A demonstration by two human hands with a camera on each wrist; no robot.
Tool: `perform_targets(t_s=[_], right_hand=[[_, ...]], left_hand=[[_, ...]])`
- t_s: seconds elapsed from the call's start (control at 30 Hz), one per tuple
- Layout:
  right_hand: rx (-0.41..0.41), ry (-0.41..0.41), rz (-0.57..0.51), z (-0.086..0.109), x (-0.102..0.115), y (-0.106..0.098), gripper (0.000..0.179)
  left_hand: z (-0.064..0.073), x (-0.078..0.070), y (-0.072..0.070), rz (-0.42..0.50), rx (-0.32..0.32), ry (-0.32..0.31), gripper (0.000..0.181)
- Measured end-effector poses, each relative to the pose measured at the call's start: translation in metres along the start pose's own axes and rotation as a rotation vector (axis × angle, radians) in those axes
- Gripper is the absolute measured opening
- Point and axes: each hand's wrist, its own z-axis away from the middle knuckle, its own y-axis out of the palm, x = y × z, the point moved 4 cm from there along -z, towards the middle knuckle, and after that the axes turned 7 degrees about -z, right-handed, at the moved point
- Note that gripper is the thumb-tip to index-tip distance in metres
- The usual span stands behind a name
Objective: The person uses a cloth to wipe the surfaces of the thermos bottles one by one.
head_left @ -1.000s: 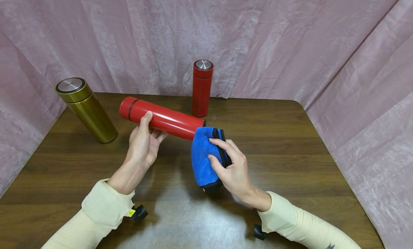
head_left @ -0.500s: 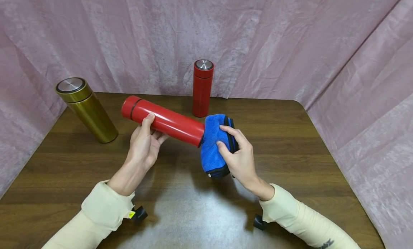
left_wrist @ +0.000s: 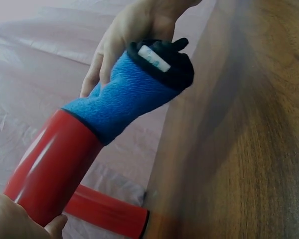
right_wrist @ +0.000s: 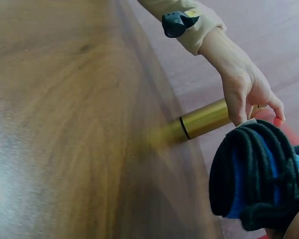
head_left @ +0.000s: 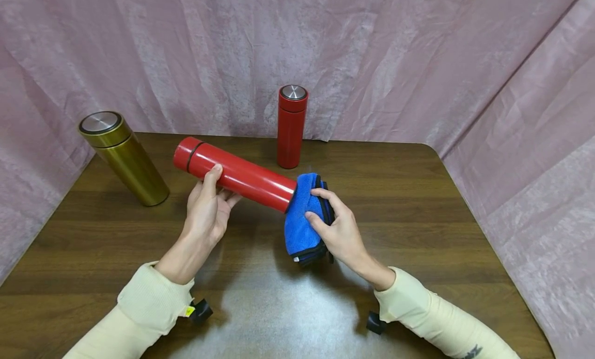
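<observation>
While our left hand point(head_left: 203, 209) grips the rightward-slanting red flask point(head_left: 244, 177), our right hand point(head_left: 341, 232) pinches blue cloth point(head_left: 299, 227) against its base.

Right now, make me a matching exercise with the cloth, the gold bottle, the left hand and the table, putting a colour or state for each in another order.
Column one:
1. Cloth
2. Gold bottle
3. Left hand
4. Table

Column two:
A. Gripping a red bottle
B. Brown with wood grain
C. Blue with black edging
D. Standing with its lid up

Pairs: 1-C, 2-D, 3-A, 4-B.
</observation>
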Motion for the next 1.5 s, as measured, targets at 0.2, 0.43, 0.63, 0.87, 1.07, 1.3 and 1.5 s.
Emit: perform_targets(t_s=[0.2,0.43,0.63,0.87,1.07,1.3,1.5], right_hand=[[0.087,-0.014,0.05,0.011,-0.003,0.008,0.045],[0.152,-0.003,0.109,0.017,-0.005,0.011,0.044],[0.219,0.01,0.156,0.02,-0.006,0.011,0.044],[0.279,0.004,0.173,0.024,-0.008,0.012,0.044],[0.283,-0.005,0.161,0.025,-0.007,0.012,0.043],[0.382,0.003,0.079,0.027,-0.004,0.016,0.043],[0.394,0.005,0.04,0.027,-0.002,0.017,0.042]], left_hand=[[-0.001,-0.002,-0.001,0.024,-0.021,0.025,0.038],[0.0,-0.001,-0.003,0.007,-0.033,0.029,0.04],[0.002,-0.001,-0.005,-0.023,-0.035,0.044,0.041],[0.007,-0.005,-0.008,-0.092,-0.038,0.098,0.042],[0.011,-0.012,-0.012,-0.126,-0.034,0.172,0.039],[0.017,-0.019,-0.017,-0.183,-0.039,0.224,0.043],[0.024,-0.027,-0.025,-0.264,-0.032,0.267,0.044]])
